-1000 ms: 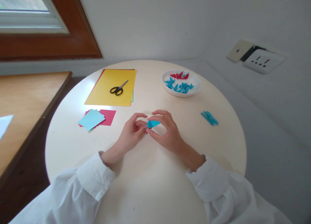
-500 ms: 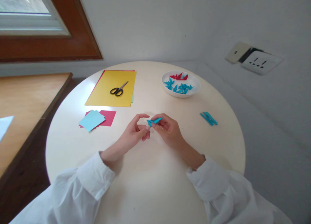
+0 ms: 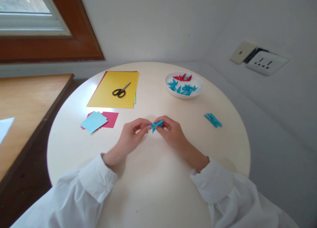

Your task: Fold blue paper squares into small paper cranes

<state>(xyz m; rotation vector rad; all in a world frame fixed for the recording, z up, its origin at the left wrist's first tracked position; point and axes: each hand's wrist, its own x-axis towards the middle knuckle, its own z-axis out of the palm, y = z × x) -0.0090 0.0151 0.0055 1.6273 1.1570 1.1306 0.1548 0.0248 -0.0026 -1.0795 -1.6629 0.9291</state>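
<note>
A small blue origami crane point(image 3: 157, 124) is held above the middle of the round white table point(image 3: 153, 175). My right hand point(image 3: 172, 132) pinches its right side between thumb and fingers. On the other side, the thumb and index finger of my left hand point(image 3: 135, 133) are closed on its left tip, which the fingertips partly cover. One blue point of the paper hangs downward between the hands.
A white dish point(image 3: 184, 96) at the back right holds red and blue folded cranes. Black-handled scissors point(image 3: 121, 91) lie on yellow paper point(image 3: 106, 89) at the back left. Pink and light blue squares point(image 3: 94, 121) lie nearer. Folded blue strips point(image 3: 213, 120) rest at right.
My left thumb and index finger, apart before, have come together on the crane's left tip. The crane has turned slightly, with one point now hanging lower. My right hand keeps its pinch.
</note>
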